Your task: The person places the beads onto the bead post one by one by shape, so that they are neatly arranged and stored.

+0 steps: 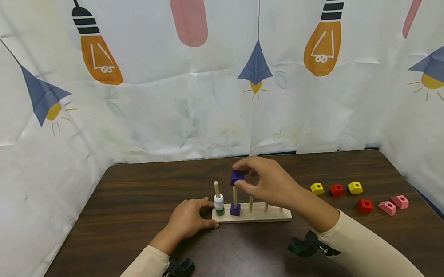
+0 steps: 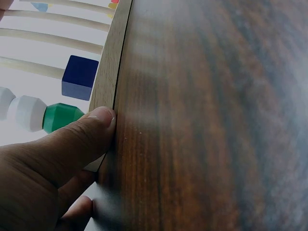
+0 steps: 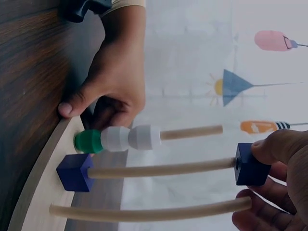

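A wooden peg base [image 1: 269, 216] stands mid-table with several upright pegs. The leftmost peg carries a green bead [image 1: 220, 210] under white beads [image 1: 218, 199]. A purple cube [image 1: 235, 209] sits at the foot of the second peg. My right hand [image 1: 246, 177] pinches a second purple cube [image 1: 236, 177] at that peg's tip; in the right wrist view this cube [image 3: 250, 164] has the peg entering its hole. My left hand [image 1: 203, 214] grips the base's left end, thumb [image 2: 72, 144] against its edge [image 2: 113, 57].
Loose blocks lie on the table to the right of the base: two yellow [image 1: 317, 188] [image 1: 355, 187], two red [image 1: 336, 190] [image 1: 365, 205] and two pink [image 1: 387, 207] [image 1: 400, 201]. A printed curtain closes in the table at the back and on both sides.
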{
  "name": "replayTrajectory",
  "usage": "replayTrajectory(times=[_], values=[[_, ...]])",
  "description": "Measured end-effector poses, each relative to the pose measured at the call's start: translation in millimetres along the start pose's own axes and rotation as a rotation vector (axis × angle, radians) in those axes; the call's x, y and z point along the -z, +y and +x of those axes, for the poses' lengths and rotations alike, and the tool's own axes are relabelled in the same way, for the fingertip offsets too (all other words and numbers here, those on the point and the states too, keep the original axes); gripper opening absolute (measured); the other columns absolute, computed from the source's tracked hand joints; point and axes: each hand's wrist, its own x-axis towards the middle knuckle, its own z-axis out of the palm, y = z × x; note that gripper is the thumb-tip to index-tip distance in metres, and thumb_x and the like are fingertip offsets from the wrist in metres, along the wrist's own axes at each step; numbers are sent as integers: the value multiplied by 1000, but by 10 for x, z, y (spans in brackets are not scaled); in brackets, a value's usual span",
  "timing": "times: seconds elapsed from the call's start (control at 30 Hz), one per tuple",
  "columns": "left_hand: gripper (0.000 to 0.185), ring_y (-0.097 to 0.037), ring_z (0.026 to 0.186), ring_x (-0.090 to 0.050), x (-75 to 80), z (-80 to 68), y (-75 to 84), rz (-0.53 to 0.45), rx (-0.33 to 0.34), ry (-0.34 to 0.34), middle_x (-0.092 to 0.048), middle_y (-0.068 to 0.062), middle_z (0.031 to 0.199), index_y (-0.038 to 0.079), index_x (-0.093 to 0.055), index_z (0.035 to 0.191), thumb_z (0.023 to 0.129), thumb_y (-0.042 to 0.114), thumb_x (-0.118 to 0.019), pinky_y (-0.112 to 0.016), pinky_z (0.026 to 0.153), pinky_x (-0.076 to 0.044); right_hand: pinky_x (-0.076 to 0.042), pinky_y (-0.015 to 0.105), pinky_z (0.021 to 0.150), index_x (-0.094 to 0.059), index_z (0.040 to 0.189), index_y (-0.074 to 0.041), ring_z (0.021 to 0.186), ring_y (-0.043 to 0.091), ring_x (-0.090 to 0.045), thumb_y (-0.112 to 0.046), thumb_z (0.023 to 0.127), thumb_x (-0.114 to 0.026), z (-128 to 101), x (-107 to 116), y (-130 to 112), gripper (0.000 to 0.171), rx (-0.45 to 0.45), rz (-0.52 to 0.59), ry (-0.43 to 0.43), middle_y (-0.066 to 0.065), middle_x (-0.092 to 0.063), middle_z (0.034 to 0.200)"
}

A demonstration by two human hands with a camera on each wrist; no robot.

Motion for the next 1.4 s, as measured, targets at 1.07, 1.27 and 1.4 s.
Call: replayTrajectory(times=[1.07,1.27,1.4], values=[[52,-36,124,-61,-14,10,-10,-5,7,-4,-66,-9,134,27,-79,117,71,45,-94,-55,99,-48,-57,31,80,-28,156,-3,93,16,-68,-6,87,-82,-167,-544,66,87,-119,44,98,5,-65,115],[52,-37,124,-61,-17,0,-7,3,8,-3,-66,-9,135,28,-79,117,71,45,-93,-55,99,-48,-58,36,83,-2,160,-5,91,21,-69,0,84,-83,-256,-695,153,112,-174,160,140,8,-66,110],[51,-36,123,-62,-15,2,-3,3,2,7,-67,-9,134,28,-79,116,70,45,-94,-54,98,-49,-58,33,81,8,160,-6,87,20,-70,2,82,-84,-298,-799,220,120,-205,199,165,5,-68,104]])
